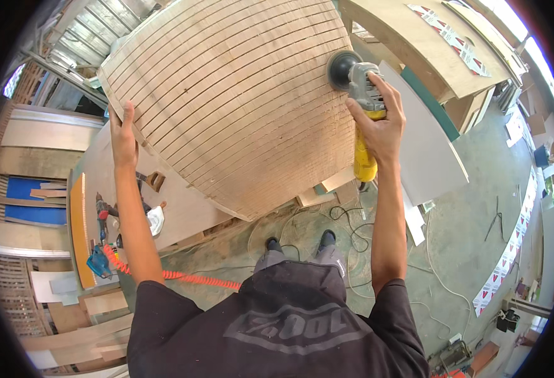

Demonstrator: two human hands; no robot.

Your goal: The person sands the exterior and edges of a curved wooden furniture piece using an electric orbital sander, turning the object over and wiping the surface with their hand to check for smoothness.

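Observation:
A large curved wooden panel [226, 107] with many parallel slots stands before me, its face toward me. At its left edge is my left hand [124, 135], thumb along the front and the other fingers partly hidden behind the edge. My right hand [383, 120] is closed around a grey and yellow angle grinder [366, 148]. The grinder's round dark disc [341, 70] lies against the panel's upper right edge. Whether the disc is spinning cannot be told.
Behind the panel is a pale worktable [182, 214] with a handsaw [153, 181] and power tools. A coiled orange air hose [195, 278] crosses at left. Cables [352, 230] lie on the floor by my feet. Boards are stacked at left; a wooden bench [409, 47] stands far right.

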